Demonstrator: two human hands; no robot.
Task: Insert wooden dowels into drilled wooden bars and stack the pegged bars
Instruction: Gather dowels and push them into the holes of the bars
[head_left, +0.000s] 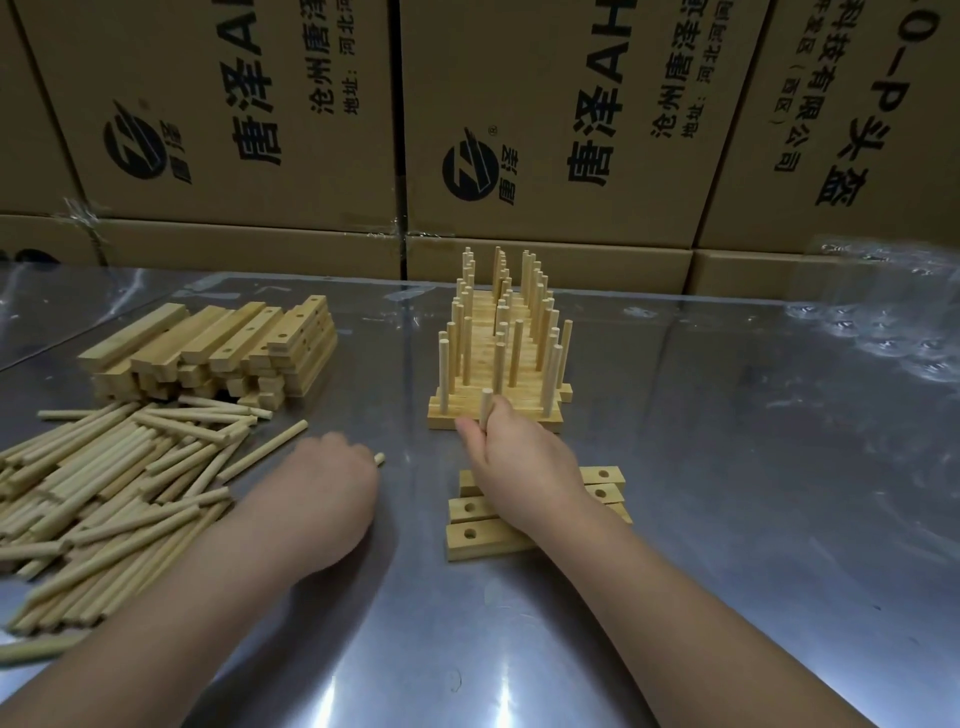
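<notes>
My right hand (519, 462) is closed around one upright wooden dowel (486, 402), held over three drilled bars (485, 538) lying on the metal table. Just beyond it stands the row of pegged bars (496, 410) with many dowels sticking up. My left hand (332, 486) is curled on the table with a dowel tip (380, 458) showing at its fingers. A loose pile of dowels (104, 483) lies at the left, and a stack of unpegged drilled bars (218, 351) sits behind it.
The shiny metal table (727, 441) runs to a wall of printed cardboard boxes (545, 130) at the back. Crumpled clear plastic wrap (883, 312) lies at the far right.
</notes>
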